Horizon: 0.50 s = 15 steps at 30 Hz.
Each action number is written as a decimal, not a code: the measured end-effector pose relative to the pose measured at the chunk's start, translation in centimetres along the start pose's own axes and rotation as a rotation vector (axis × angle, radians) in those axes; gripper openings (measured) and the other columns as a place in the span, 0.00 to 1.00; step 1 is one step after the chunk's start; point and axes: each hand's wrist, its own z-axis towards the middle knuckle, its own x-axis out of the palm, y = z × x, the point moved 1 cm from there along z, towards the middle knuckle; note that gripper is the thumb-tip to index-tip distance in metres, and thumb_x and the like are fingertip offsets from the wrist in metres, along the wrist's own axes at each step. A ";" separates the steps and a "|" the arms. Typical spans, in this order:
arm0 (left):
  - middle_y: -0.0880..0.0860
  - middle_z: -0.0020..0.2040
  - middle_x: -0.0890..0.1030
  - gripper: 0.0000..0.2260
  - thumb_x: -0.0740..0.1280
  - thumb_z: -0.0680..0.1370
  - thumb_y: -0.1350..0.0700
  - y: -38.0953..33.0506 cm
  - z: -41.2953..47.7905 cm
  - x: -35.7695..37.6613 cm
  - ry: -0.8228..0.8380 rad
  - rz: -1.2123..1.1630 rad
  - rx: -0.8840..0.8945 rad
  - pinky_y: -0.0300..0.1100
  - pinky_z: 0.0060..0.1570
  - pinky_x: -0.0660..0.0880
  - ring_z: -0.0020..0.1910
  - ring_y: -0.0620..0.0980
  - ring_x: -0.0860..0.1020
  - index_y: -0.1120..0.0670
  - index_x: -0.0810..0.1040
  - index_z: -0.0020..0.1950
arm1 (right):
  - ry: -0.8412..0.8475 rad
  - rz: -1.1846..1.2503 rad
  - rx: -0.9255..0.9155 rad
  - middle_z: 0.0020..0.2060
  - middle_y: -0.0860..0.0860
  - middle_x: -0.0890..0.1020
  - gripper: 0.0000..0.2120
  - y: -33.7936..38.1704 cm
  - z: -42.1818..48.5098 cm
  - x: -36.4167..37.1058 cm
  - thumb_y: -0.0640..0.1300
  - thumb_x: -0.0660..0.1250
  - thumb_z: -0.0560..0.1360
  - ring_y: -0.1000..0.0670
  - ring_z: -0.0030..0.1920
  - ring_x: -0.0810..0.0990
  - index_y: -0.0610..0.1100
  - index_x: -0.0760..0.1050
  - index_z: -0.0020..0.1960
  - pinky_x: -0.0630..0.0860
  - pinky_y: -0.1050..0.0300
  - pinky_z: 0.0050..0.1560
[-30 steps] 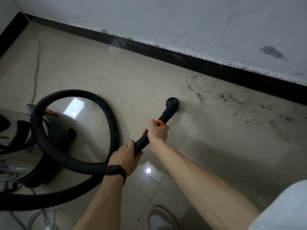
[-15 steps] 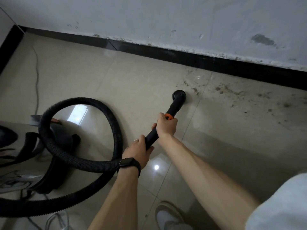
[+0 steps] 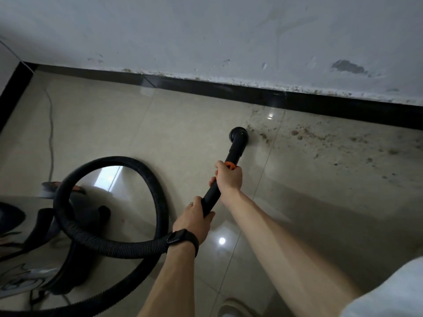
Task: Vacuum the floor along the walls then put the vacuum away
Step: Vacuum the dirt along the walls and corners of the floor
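The vacuum's round brush nozzle point(image 3: 238, 133) sat on the tiled floor point(image 3: 114, 124), near the black skirting point(image 3: 229, 86) but apart from it. It lay at the left edge of a band of brown grit point(image 3: 304, 135) trailing right along the wall point(image 3: 206, 37). The black wand point(image 3: 237, 147) slanted up and right from the person's body, pointing toward the skirting. The right hand point(image 3: 229, 177) gripped it just behind the orange collar point(image 3: 230, 165), nearer the nozzle. The left hand point(image 3: 194, 221) clasped the rear end, where the ribbed hose point(image 3: 109, 245) looped away to the canister point(image 3: 20, 271) at left. With the grit ahead and right of both hands, a rightward sweep looked likely next.
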 end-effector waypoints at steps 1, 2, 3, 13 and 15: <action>0.46 0.44 0.72 0.12 0.63 0.79 0.43 0.0 0.1 0.0 -0.002 0.003 0.001 0.42 0.30 0.67 0.35 0.44 0.72 0.47 0.63 0.53 | 0.003 0.002 0.001 0.35 0.47 0.78 0.12 0.0 0.1 0.0 0.41 0.69 0.73 0.52 0.21 0.74 0.42 0.71 0.55 0.77 0.56 0.30; 0.46 0.44 0.72 0.12 0.63 0.79 0.43 0.0 0.2 0.0 -0.005 0.008 0.002 0.43 0.31 0.69 0.36 0.46 0.73 0.47 0.64 0.53 | 0.004 0.007 0.002 0.34 0.47 0.77 0.11 0.1 0.2 0.1 0.41 0.69 0.73 0.52 0.21 0.73 0.42 0.71 0.54 0.76 0.56 0.29; 0.46 0.44 0.73 0.12 0.63 0.79 0.42 -0.1 0.3 0.0 -0.011 0.016 0.002 0.44 0.33 0.70 0.37 0.47 0.74 0.47 0.64 0.53 | 0.007 0.016 0.003 0.33 0.48 0.77 0.11 0.2 0.3 0.1 0.40 0.69 0.73 0.51 0.21 0.73 0.42 0.70 0.52 0.76 0.56 0.29; 0.44 0.42 0.72 0.13 0.64 0.78 0.40 -2.0 2.0 -0.1 -0.078 0.019 0.039 0.42 0.29 0.65 0.37 0.47 0.74 0.47 0.67 0.54 | 0.011 0.066 0.000 0.31 0.49 0.75 0.09 2.4 2.3 -0.2 0.38 0.68 0.71 0.50 0.21 0.71 0.41 0.72 0.51 0.75 0.56 0.29; 0.44 0.42 0.71 0.13 0.64 0.78 0.40 -2.5 2.5 0.0 -0.081 0.016 0.049 0.42 0.29 0.65 0.37 0.47 0.73 0.47 0.67 0.53 | 0.007 0.071 -0.009 0.30 0.50 0.75 0.09 2.8 2.7 -0.4 0.38 0.68 0.71 0.51 0.21 0.71 0.41 0.73 0.51 0.75 0.57 0.28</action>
